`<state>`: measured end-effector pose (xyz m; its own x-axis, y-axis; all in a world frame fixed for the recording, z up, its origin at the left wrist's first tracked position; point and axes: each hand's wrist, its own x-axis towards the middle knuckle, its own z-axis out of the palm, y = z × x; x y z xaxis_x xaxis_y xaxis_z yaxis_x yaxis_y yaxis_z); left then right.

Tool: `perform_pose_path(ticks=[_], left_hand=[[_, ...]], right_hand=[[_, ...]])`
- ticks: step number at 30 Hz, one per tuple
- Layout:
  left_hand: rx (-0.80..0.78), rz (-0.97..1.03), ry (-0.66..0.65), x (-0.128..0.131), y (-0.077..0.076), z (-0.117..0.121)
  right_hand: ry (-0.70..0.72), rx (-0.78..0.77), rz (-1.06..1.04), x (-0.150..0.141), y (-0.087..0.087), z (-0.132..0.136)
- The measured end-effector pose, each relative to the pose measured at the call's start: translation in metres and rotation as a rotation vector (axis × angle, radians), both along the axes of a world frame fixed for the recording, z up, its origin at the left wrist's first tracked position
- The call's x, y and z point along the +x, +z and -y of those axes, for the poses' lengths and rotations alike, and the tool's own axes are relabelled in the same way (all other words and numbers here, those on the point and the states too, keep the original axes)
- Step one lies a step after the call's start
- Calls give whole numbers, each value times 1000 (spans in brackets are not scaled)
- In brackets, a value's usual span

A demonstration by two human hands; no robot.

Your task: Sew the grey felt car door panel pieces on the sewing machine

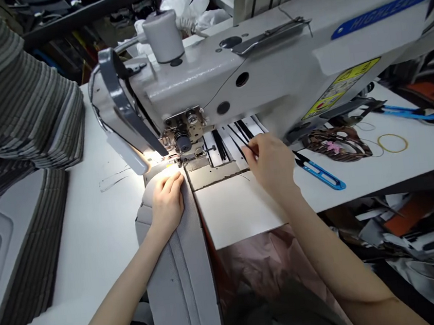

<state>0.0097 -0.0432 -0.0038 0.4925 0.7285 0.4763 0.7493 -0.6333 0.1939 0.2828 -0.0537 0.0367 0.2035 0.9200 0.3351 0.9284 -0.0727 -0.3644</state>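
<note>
My left hand (pixel 168 201) rests with its fingers laid on a grey padded fabric piece (pixel 180 290), just in front of the sewing machine's (pixel 224 79) lit needle area. The long stitched piece runs from there down over the table's front edge. To the right, my right hand (pixel 271 164) is closed on dark tweezers (pixel 241 142), whose two thin tips point up and left, apart from each other. Beneath the machine arm, black strips (pixel 221 145) lie close to the tweezers. The palm side of the right hand is hidden.
Tall stacks of grey padded pieces (pixel 34 238) stand at the left. Blue thread snips (pixel 321 172) lie right of my right hand, near a brown patterned scrunchie (pixel 335 145) and a yellow rubber band (pixel 392 142). Another blue-handled tool (pixel 409 110) lies farther back.
</note>
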Motion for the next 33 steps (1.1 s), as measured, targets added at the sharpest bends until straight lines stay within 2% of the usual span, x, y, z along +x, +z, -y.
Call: perform_pose_path(ticks=[2,3,5,7,10,14,22,29,31,33], left_hand=[[-16,-5,6,1,0,1],[-28,-3,9,1,1,2],[-50,25,32,0,0,4],[-47,97,75,-1,-1,5],[-34,148,83,-3,-1,8],[-47,121,4,-3,1,10],[-84,144,-34,3,7,12],[-127,68,-37,5,11,13],[-148,36,-31,5,12,13],[-167,10,-23,6,13,13]], right_hand=[[274,285,-102,-12,-2,30],[459,382,-148,-20,-3,48],[723,436,-195,-42,-8,85],[953,589,-337,-64,-14,117],[1137,630,-513,-87,-25,143],[1179,533,-500,-89,-34,146],[1242,469,-421,-78,-44,150],[1319,326,-390,-70,-42,148],[1237,256,-430,-69,-40,150],[1010,92,-442,-69,-40,155]])
